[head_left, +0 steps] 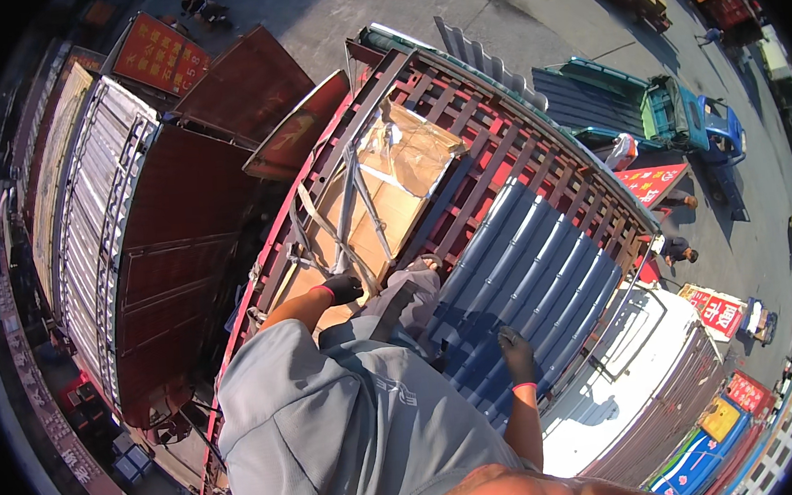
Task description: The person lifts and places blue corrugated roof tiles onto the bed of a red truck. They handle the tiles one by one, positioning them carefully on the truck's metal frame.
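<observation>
My left hand (344,289), in a black glove, is at the lower end of grey-white straps (348,209) lying over flat cardboard (398,191). Its fingers look curled, but what they hold is too dark to make out. My right hand (518,357), in a dark glove with a greyer finger end, hangs over blue ribbed roofing sheets (520,284). Its fingers are stretched out, and no object shows in them. The sheets and the cardboard lie side by side on a red slatted truck top (441,104). My legs, in grey trousers (411,297), are between my hands.
Gaps show between the dark red slats (548,175). A big red-sided truck (183,264) stands to the left, a white vehicle roof (629,369) to the right. Beyond the right edge are a blue truck (674,114), people (678,249) and a red sign (654,183) on the ground below.
</observation>
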Available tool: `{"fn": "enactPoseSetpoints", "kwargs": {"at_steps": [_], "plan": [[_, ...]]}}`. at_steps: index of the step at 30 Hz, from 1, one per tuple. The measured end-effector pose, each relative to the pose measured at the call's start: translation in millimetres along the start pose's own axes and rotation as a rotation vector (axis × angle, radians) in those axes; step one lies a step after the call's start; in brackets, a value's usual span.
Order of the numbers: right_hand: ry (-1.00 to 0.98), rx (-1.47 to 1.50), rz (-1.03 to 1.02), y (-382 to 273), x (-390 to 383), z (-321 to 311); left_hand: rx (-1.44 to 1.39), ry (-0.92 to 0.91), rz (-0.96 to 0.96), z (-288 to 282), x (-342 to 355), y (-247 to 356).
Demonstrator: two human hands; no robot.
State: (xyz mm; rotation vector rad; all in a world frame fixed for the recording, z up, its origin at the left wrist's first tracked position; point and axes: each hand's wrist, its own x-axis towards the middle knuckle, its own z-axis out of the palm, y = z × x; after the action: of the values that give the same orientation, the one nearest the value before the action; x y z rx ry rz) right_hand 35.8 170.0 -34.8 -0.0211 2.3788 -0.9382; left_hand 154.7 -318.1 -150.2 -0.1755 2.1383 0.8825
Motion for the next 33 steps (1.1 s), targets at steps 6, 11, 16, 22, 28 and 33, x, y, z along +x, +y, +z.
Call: {"fn": "enactPoseSetpoints", "kwargs": {"at_steps": [6, 11, 16, 22, 28, 33], "plan": [[-0.295, -0.238, 0.007, 11, 28, -1, -0.022, 0.022, -0.124, -30, 35, 8], [-0.227, -0.228, 0.060, -26, 98, -71, -0.147, 0.107, -0.055, -106, 125, 73], [-0.125, -0.030, 0.127, -91, 193, -136, -0.180, 0.223, 0.045, -183, 193, 106], [-0.001, 0.023, 0.055, -134, 277, -181, -0.421, 0.316, 0.075, -217, 232, 138], [0.047, -0.115, 0.017, -115, 379, -185, -0.081, -0.042, -0.077, -193, 245, 105], [0.071, -0.283, -0.169, -120, 514, -203, -0.116, -0.031, -0.120, -187, 302, 62]]}}
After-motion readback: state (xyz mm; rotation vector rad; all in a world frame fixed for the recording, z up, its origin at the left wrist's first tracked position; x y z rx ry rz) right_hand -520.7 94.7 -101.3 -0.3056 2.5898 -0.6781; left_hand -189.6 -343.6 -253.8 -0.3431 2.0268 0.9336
